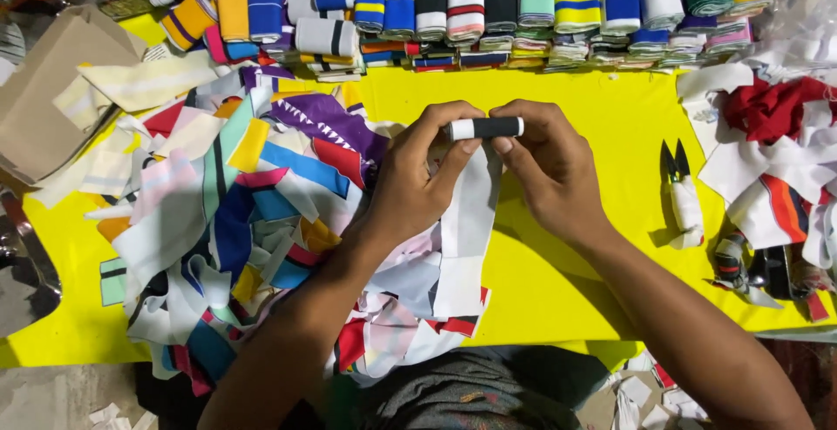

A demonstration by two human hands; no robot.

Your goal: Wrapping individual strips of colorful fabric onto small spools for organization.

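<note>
Together, left hand (pixel 410 181), right hand (pixel 545 164), fingers pinched on rolled strip (pixel 486 127)

open yellow cloth (pixel 602 125) between hands and snips (pixel 683 193), scrap heap (pixel 253 221) crowding left

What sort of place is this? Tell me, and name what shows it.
Probably a garment or textile workshop. Rows of folded striped knit bands line the yellow cloth, cut fabric scraps pile beside it, and thread snips lie nearby.

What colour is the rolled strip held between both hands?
The rolled strip is black with a white band at its left end, and it shows best in the head view.
</note>
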